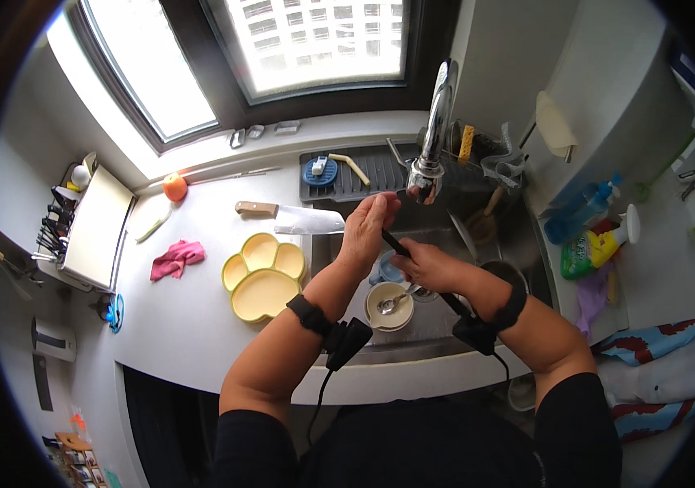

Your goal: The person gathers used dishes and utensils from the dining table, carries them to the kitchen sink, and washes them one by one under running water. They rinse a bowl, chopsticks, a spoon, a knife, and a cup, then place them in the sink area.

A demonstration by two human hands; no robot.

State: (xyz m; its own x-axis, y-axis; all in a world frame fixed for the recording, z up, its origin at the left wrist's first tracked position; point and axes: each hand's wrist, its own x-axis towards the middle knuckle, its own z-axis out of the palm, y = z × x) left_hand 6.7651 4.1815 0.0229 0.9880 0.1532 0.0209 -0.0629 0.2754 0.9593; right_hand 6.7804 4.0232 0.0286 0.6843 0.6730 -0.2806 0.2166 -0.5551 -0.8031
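Observation:
My right hand [430, 266] is wrapped round a long black handle [450, 302] that slants over the sink. Its upper end disappears behind my left hand [368, 230], whose fingers curl around it just below the chrome faucet [425, 172]; what is at that end is hidden. Beneath my hands, a cream bowl [377, 312] with a metal spoon [388, 306] sits in the steel sink [437, 327]. A light blue item [390, 267] shows partly behind it. Left of my left hand lies a cleaver [307, 220] with a wooden handle, its blade tip reaching the sink edge.
A yellow paw-shaped divided plate [264, 294], pink cloth [176, 259] and red-orange fruit [174, 187] lie on the white counter [193, 325]. Behind the sink is a dark drying mat [347, 189] with a blue round item [320, 171]. Spray bottles [591, 252] stand at right.

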